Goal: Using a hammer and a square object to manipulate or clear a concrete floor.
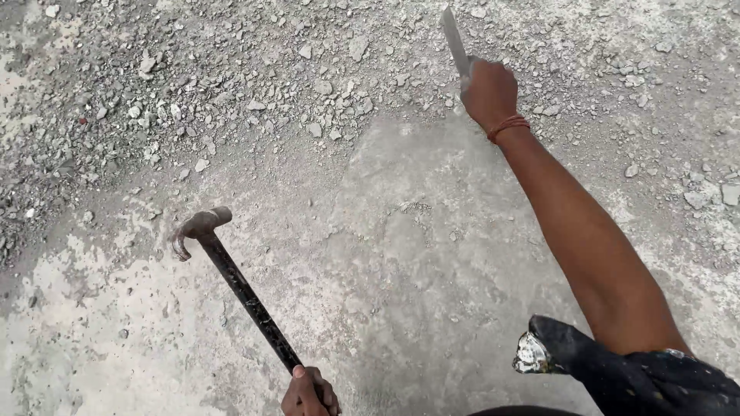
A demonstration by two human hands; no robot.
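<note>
Concrete floor (401, 254) below: left hand (308, 394) grips hammer (231, 273), right hand (489, 92) clutches chisel (455, 42).

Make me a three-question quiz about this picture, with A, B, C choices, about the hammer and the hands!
1. Where is the hammer's head?
A. Low over the bare concrete
B. In a bucket
C. On a table

2. What colour is the band on the right wrist?
A. Blue
B. Orange-red
C. White

3. How is the right hand?
A. Open and flat
B. Closed around a flat metal tool
C. Holding nothing

Answers:
1 A, grey concrete floor lies under it, while the left hand grips the handle.
2 B, the cord looks orange-red.
3 B, the flat metal tool sticks up from the fist.
</note>
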